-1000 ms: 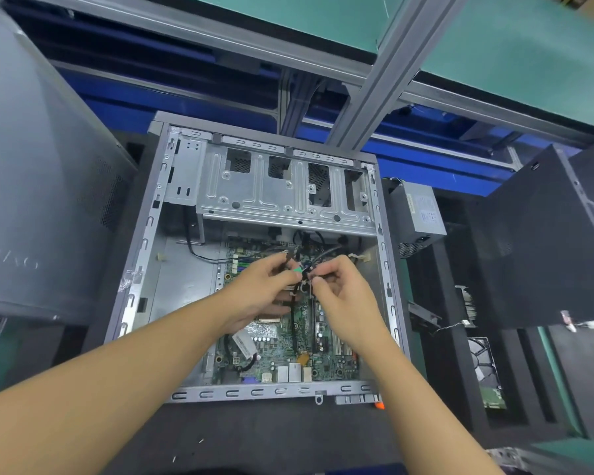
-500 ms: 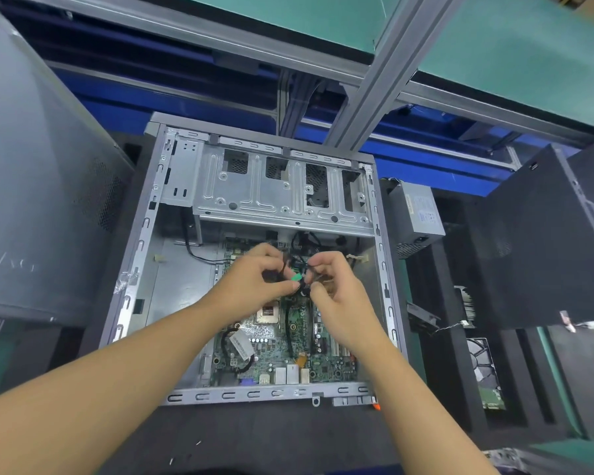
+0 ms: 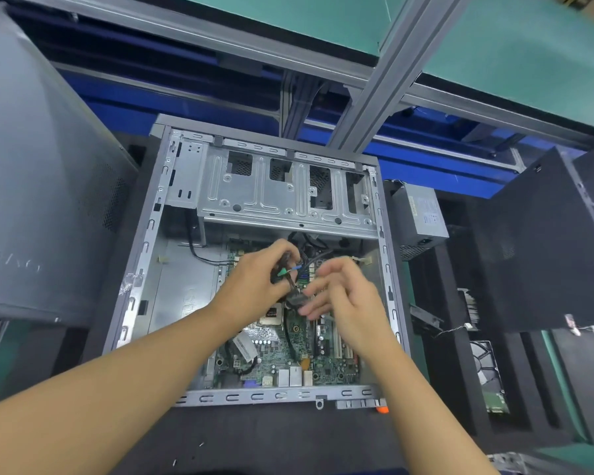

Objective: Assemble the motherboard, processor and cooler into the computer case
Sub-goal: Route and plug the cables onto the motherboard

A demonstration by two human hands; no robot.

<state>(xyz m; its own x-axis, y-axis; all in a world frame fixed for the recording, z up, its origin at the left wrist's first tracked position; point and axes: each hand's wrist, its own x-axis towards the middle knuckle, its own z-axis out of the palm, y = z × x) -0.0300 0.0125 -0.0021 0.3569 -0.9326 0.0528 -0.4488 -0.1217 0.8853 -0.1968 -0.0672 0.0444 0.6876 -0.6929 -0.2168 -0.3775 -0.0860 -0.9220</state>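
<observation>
My left hand (image 3: 254,286) is gripping the black cable bundle (image 3: 290,296), fingers curled round it just under the green connector (image 3: 281,273). My right hand (image 3: 347,296) is no longer pinching beside that connector as it was half a second ago. It is drawing back toward me and to the right, fingers loosened and fairly straight, fingertips (image 3: 309,311) only touching the bundle's lower end. Both hands are working above the motherboard (image 3: 288,366), which is lying inside the computer case (image 3: 254,396). The processor socket (image 3: 271,313) is showing just below my left hand.
</observation>
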